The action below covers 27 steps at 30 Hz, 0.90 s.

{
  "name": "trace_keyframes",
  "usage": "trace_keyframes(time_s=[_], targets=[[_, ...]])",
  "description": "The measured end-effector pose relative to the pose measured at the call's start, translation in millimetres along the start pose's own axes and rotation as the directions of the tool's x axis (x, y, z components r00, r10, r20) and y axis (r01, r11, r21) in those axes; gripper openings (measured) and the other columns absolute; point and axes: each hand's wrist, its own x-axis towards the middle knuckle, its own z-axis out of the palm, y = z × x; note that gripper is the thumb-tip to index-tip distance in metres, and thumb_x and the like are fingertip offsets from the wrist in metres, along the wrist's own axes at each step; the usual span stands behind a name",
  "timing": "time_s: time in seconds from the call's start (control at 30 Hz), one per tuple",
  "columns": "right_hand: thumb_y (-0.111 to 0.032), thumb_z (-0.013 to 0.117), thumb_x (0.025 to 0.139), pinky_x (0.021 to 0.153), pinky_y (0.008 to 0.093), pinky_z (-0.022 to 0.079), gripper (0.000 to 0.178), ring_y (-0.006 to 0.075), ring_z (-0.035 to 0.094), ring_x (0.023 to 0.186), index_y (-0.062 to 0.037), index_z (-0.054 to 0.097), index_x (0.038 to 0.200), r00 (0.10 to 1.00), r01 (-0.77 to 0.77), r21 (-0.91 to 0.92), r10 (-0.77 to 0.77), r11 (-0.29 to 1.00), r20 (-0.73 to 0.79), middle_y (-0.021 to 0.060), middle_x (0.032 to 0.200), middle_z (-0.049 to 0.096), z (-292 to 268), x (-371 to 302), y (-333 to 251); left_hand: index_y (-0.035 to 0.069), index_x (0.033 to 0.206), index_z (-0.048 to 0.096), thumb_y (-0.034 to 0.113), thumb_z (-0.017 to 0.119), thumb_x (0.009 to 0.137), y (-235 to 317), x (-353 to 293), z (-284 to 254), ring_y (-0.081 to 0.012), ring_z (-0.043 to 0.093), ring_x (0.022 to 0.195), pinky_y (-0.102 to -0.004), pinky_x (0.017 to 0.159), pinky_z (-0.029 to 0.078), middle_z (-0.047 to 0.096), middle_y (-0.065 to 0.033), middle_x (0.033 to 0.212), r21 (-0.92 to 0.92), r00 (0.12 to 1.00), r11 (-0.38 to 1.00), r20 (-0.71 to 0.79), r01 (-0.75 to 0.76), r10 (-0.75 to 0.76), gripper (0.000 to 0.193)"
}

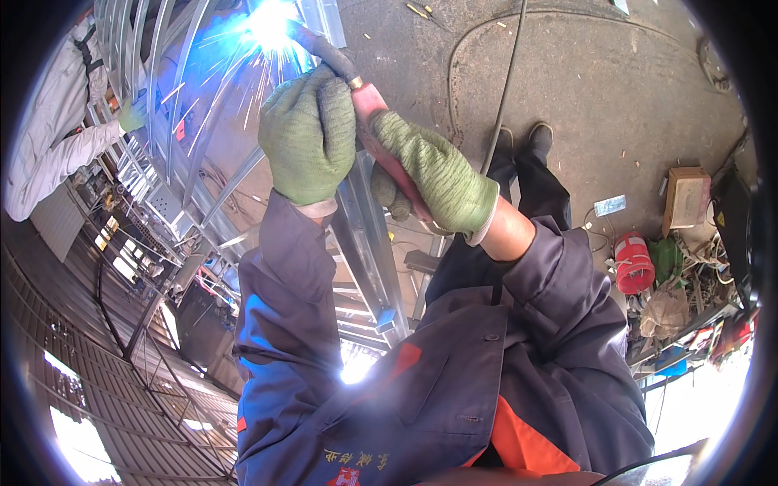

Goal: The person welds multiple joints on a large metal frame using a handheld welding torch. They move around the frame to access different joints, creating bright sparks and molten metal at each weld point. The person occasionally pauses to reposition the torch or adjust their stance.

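My right hand (438, 174), in a green knit glove, is wrapped round the red handle of a welding torch (369, 104). My left hand (306, 142), gloved alike, is closed against the torch's dark neck; the inner side of its fingers is hidden. At the torch's tip burns a blue-white arc (271, 28), throwing sparks down and to the left. The glare hides the exact spot on the metal. Silvery metal bars (356, 235) of a frame run below and beside my left forearm.
A co-worker's gloved hand (132, 115) touches curved metal bars (185, 73) at the left. A cable (512, 73) hangs to the right of the torch. At the right lie a red bucket-like container (634, 263), a cardboard box (686, 199) and assorted clutter.
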Motion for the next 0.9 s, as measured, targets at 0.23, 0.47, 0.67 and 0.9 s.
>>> trace_keyframes(time_s=[0.23,0.47,0.67,0.9], targets=[[-0.063,0.063,0.111,0.059,0.0301,0.048,0.059,0.0116,0.061,0.069,-0.0071,0.072,0.125,0.998,0.064,-0.154,-0.067,0.986,-0.014,0.0002,0.088,0.066,0.0,1.7,3.6,0.000,0.111,0.078,0.019,0.066,0.104,1.5,-0.2,-0.8,-0.0424,0.072,0.089,-0.0493,0.082,0.056,0.077,-0.0186,0.099,0.036,0.999,0.999,-0.029,-0.016,0.017,0.023],[-0.056,0.058,0.115,0.064,0.0290,0.050,0.061,0.0115,0.063,0.072,-0.0057,0.062,0.149,0.965,0.203,-0.190,-0.229,0.961,-0.124,0.0026,0.084,0.068,15.2,-15.9,27.2,0.004,0.102,0.078,0.020,0.071,0.097,4.1,2.4,-8.4,-0.0395,0.070,0.083,-0.0482,0.077,0.055,0.076,-0.0154,0.092,-0.044,0.993,0.993,0.032,-0.109,0.110,0.018],[-0.061,0.058,0.114,0.061,0.0282,0.050,0.062,0.0108,0.062,0.067,-0.0057,0.066,0.142,0.993,0.032,-0.158,-0.049,0.987,-0.103,0.0036,0.084,0.069,4.0,-14.4,24.7,0.004,0.102,0.078,0.020,0.071,0.096,4.9,2.4,-8.8,-0.0387,0.071,0.083,-0.0479,0.077,0.056,0.076,-0.0148,0.092,-0.020,0.997,0.997,0.012,-0.070,0.070,0.018],[-0.068,0.053,0.112,0.061,0.0291,0.050,0.068,0.0123,0.063,0.066,-0.0062,0.067,0.137,0.998,0.020,-0.231,-0.034,0.973,-0.059,0.0064,0.085,0.070,6.2,-10.3,0.7,0.004,0.103,0.078,0.020,0.071,0.097,3.0,4.5,-4.6,-0.0381,0.072,0.082,-0.0469,0.075,0.056,0.077,-0.0140,0.092,0.078,0.987,0.987,-0.073,-0.137,0.143,0.018]])
